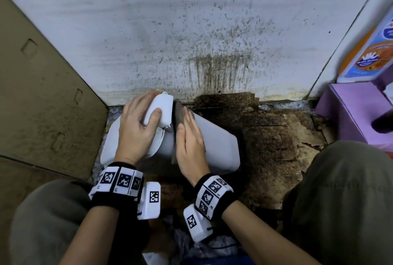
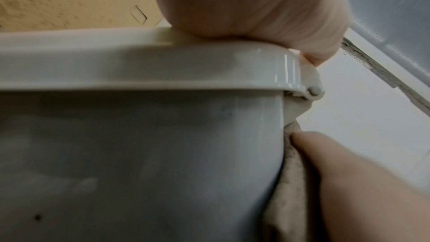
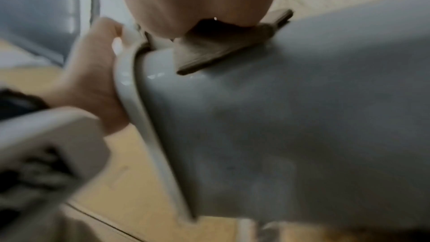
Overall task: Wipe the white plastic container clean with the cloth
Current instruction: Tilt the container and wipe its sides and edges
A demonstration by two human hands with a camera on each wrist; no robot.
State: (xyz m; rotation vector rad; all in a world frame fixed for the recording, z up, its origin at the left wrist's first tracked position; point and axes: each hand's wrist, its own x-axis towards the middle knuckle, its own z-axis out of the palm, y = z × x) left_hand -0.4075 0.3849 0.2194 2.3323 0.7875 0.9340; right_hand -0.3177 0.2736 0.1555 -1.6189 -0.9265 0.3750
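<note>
Here, left hand (image 1: 138, 125) curled around container (image 1: 219, 147) lid (image 1: 159, 111), right hand (image 1: 189, 143) flat on cloth (image 1: 178, 113).

1. I can read no word, brand or number in any of my three views.
2. An orange, blue and white printed package (image 1: 370, 47) stands at the right edge of my head view, above the purple box (image 1: 348, 113). Its badges carry lettering, but it is too small and blurred for me to make out.
3. The white tags on both wristbands (image 1: 119, 179) (image 1: 212, 192) bear black-and-white square code patterns, machine markers and not text. Tiny marks sit at their corners, too small to read.
4. Both wrist views show plain unmarked surfaces, without lettering I can read.
</note>
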